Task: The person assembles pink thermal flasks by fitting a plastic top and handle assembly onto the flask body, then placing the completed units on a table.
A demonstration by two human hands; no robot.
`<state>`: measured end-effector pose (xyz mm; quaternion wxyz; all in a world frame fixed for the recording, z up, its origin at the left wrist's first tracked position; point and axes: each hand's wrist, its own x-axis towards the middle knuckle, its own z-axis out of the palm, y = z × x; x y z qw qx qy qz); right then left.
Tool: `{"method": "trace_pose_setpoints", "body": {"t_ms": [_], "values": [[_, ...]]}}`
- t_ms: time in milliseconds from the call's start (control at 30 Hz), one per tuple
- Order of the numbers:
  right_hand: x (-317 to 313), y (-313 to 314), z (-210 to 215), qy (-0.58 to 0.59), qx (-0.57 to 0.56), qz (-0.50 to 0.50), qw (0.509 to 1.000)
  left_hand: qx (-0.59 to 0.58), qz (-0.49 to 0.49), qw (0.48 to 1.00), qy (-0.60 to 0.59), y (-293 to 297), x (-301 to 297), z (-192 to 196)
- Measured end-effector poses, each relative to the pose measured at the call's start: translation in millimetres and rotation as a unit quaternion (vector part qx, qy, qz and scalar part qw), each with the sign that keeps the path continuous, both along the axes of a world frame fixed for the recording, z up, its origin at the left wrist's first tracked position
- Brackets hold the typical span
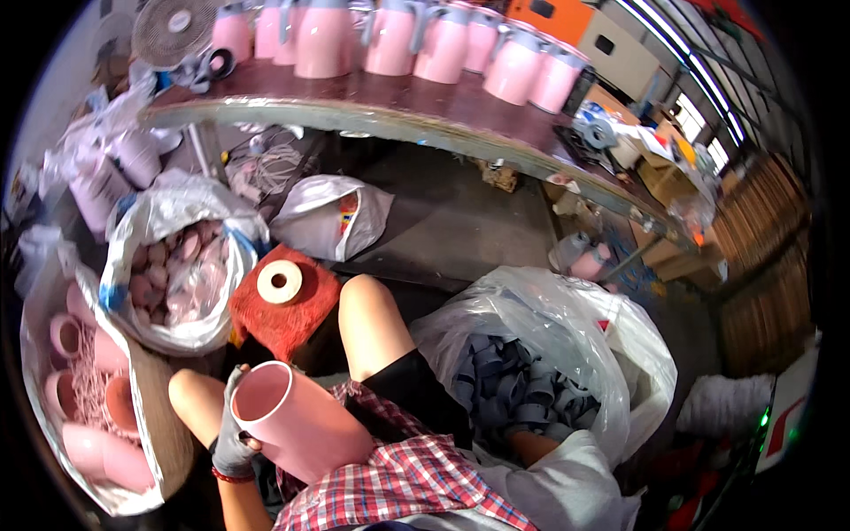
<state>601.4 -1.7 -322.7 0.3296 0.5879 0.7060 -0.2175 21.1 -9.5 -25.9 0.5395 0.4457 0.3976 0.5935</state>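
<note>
My left hand (pixel 232 435), in a grey glove, grips the open rim of a pink cylindrical flask shell (pixel 301 423) that lies tilted across my lap. My right hand (pixel 529 442) reaches down into a large clear bag (pixel 567 319) full of several grey plastic parts (pixel 513 389); its fingers are buried among them, so what it holds is hidden. My bare knees show between the bags.
A red stool-like block with a cream ring (pixel 282 301) stands ahead. A bag of pink lids (pixel 177 265) and a bag of pink shells (pixel 84 389) sit left. A bench (pixel 398 119) carries several pink jugs (pixel 443 44) and a fan (pixel 173 26).
</note>
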Motion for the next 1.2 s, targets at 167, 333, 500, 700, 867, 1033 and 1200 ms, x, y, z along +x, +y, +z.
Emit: {"method": "trace_pose_setpoints", "body": {"t_ms": [167, 333, 500, 700, 867, 1033, 1200], "values": [[-41.2, -14.2, 67.7, 0.075, 0.143, -0.070, 0.984, 0.004, -0.014, 1.000, -0.025, 17.6, 5.2, -13.3], [-82.5, 51.0, 202.3, 0.116, 0.201, -0.217, 0.948, 0.017, -0.028, 0.998, -0.045, 24.1, 4.7, -12.1], [-137.3, 113.7, 285.5, 0.510, 0.475, -0.120, 0.707, 0.013, -0.061, 0.997, -0.043, 18.2, -9.3, -10.4], [-246.1, 148.1, 358.9, 0.668, 0.242, -0.108, 0.695, 0.103, -0.064, 0.985, 0.122, -2.8, -24.8, -8.8], [-331.4, 124.2, 398.8, 0.732, 0.132, -0.046, 0.667, 0.097, -0.080, 0.992, -0.003, -23.5, -9.7, -0.2], [-368.7, 104.9, 405.9, 0.759, -0.050, -0.045, 0.647, 0.074, -0.064, 0.992, -0.085, -30.1, -5.1, -2.0], [-372.5, 107.1, 395.3, 0.719, -0.070, -0.023, 0.692, 0.079, -0.072, 0.994, -0.013, -27.1, -8.1, -19.5]]}}
